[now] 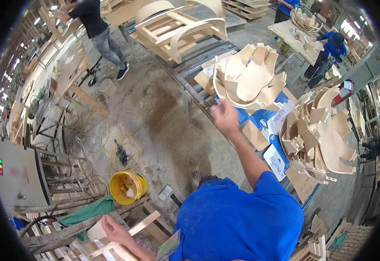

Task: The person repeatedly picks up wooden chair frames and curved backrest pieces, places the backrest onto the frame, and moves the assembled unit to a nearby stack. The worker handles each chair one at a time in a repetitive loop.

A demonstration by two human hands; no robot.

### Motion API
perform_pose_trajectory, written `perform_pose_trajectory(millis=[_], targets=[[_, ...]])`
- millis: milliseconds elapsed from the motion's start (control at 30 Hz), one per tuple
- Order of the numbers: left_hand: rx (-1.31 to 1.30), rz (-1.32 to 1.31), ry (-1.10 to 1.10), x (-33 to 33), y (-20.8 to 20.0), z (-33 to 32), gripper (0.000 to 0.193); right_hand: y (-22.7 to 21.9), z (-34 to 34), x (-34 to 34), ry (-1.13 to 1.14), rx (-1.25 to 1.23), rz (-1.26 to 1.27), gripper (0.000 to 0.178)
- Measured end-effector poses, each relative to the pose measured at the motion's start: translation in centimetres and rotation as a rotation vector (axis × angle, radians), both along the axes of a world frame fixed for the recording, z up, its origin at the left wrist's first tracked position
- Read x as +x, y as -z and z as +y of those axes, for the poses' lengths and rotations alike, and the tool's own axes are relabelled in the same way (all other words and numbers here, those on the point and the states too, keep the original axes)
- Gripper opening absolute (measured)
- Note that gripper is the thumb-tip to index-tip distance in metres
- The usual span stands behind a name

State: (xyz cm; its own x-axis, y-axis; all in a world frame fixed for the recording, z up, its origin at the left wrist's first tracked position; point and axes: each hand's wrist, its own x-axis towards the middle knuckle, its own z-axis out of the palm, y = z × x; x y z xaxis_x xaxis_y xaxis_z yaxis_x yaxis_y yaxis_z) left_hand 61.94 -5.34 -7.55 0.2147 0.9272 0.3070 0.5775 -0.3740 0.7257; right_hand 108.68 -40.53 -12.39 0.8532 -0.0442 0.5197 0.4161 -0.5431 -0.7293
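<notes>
My right hand (225, 116) reaches out beside the near-left edge of a stack of curved pale wooden pieces (253, 78). Its fingers are somewhat blurred but look apart, and I see nothing in them. At the lower left, my left hand (115, 229) hangs over pale wooden parts, fingers stretched and apparently holding nothing. A light wooden strip (144, 223) runs close to its wrist; whether they touch I cannot tell. Another pile of curved wooden pieces (320, 132) stands right of the first. Under the stacks lie blue and white printed cardboard sheets (266, 119).
A roller conveyor (194, 61) bears a wooden frame (181, 30) at the back. A yellow bucket (129, 188) and coiled hoses (122, 150) are on the floor. A grey control cabinet (18, 174) stands left. One person (90, 21) stands back left; others (331, 50) work back right.
</notes>
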Motion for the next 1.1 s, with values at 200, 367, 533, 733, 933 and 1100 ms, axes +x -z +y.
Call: perform_pose_trajectory(millis=[200, 367, 533, 733, 933, 1100], targets=[[-0.069, 0.001, 0.491, 14.4, -0.4, -5.4, 0.024, -0.5, -10.3, 13.9, 0.16, -0.251, 0.385, 0.039], [-0.014, 0.046, 0.645, 17.0, -1.9, -6.8, 0.021, -5.1, -12.8, 17.3, 0.164, -0.191, 0.143, 0.042], [0.401, 0.227, 0.615, 17.6, -5.4, -5.2, 0.034, -21.7, -12.1, 14.3, -0.337, 0.552, 0.143, 0.031], [1.204, -0.088, 0.639, 26.9, -14.9, -7.3, 0.064, -34.5, -0.6, 4.6, -0.954, 0.897, 0.471, 0.031], [1.65, -0.262, 0.915, 27.6, -24.5, -9.1, 0.023, -33.1, 9.4, -1.4, -1.19, 0.765, 0.756, 0.033], [1.684, 0.344, 0.773, 23.1, -29.2, -6.7, 0.004, -31.9, 16.1, -2.1, -1.408, 0.42, 0.55, 0.046]])
